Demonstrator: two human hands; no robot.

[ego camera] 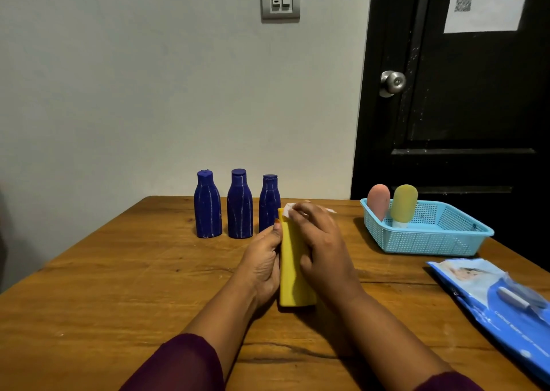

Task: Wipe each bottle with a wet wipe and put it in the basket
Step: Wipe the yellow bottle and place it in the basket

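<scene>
Yellow bottle is held over the middle of the table, base toward the front edge and cap end toward the far edge. I cannot tell whether the base rests on the wood.

Left hand grips the bottle's left side, with the thumb laid along the plastic and the fingers curled behind. Right hand lies over the right side. Its fingers are bent down on the wet wipe and pinch it against the cap end. Only a white scrap of the wipe shows.

Basket sits at the far right corner. A pink bottle and a yellow-green bottle stand at its left end. 3 blue bottles stand upright in a row at the far edge, streaked white; the rightmost is partly hidden. Wipe pack lies along the right edge.

Judgement:
- Step in hand is wiping, at the cap end.
- 2 of 6 bottles appear done.
- Next move: draw the wipe down the body, then carry the bottle right and set it in the basket's free right half without tipping the 2 already there.
</scene>
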